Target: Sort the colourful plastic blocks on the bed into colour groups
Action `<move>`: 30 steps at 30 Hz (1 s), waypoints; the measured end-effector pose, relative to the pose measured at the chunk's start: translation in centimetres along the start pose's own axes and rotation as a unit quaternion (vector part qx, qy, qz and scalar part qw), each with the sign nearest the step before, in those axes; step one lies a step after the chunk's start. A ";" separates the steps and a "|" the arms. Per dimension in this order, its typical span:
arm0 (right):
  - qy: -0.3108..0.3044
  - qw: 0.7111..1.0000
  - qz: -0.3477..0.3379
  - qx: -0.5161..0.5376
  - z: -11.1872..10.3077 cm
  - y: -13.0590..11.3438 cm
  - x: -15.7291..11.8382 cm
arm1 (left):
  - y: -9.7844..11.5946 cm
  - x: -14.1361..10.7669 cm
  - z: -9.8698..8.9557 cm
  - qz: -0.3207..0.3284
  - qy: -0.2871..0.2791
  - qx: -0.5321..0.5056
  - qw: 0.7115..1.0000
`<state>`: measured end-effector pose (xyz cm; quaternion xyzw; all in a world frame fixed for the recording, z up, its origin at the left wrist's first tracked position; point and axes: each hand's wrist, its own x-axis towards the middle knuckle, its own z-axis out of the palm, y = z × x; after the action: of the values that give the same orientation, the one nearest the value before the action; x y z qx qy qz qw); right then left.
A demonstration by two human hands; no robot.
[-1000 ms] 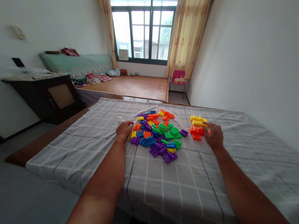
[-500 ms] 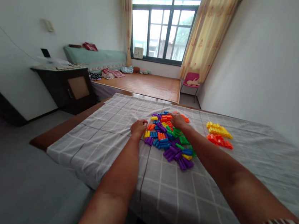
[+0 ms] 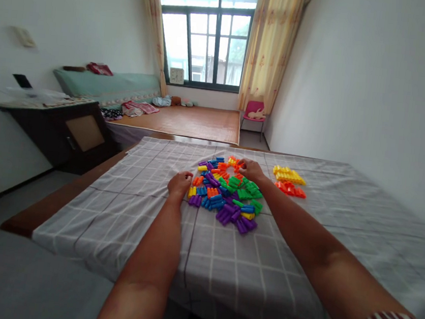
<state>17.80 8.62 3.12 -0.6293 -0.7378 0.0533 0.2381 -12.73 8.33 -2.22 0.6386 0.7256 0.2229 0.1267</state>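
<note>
A loose pile of purple, blue, green, orange and yellow plastic pieces lies on a grey checked cloth. My left hand rests at the pile's left edge with its fingers curled; whatever they may hold is too small to make out. At the pile's far right side, my right hand pinches at an orange piece. Apart from the pile, to the right, sit a row of yellow pieces and, nearer to me, a row of orange pieces.
Beyond the table is a low bed with clothes and soft toys. A dark cabinet stands at the left. A pink chair is by the curtain under the window. White walls rise on both sides.
The view has turned, so the whole scene sits further left. My right hand has shifted a little to the right relative to the pile, uncovering orange and yellow pieces at its far edge.
</note>
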 end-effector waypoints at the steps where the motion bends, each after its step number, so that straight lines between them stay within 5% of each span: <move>1: 0.015 0.999 0.005 0.038 -0.5 0.9 -1.1 | 0.0 0.1 0.0 0.000 0.001 0.004 1.000; 5: 0.092 0.976 0.043 0.192 -2.5 5.4 -5.3 | 0.0 0.1 -0.2 0.000 0.001 0.015 1.000; 9: 0.154 0.908 0.119 0.371 -5.3 10.3 -9.2 | 0.2 0.2 -0.6 -0.001 0.000 0.025 1.000; 12: 0.131 0.874 0.160 0.439 -6.5 12.6 -11.3 | 0.1 0.3 -0.7 -0.005 -0.001 0.031 1.000; 16: 0.079 0.884 0.152 0.434 -5.5 12.3 -12.1 | -0.2 0.6 -0.5 0.002 0.001 0.033 0.999; 20: 0.012 0.923 0.066 0.380 -3.7 10.8 -11.4 | -0.4 0.8 -0.4 -0.003 0.003 0.038 0.999; 22: 0.046 0.946 0.051 0.316 -3.7 11.1 -11.1 | -0.4 0.9 -0.4 -0.004 0.002 0.039 0.999; 26: 0.189 0.967 0.151 0.074 -5.0 14.2 -11.2 | -0.5 1.0 -0.4 0.002 -0.003 0.041 0.999; 30: 0.152 0.965 0.198 -0.084 -5.0 16.3 -11.8 | -0.5 0.9 -0.4 0.001 -0.007 0.043 0.999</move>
<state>35.72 -0.45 -1.93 -0.7812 -0.5558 -0.0588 0.2782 -13.44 9.11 -2.01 0.6458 0.7329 0.1872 0.1034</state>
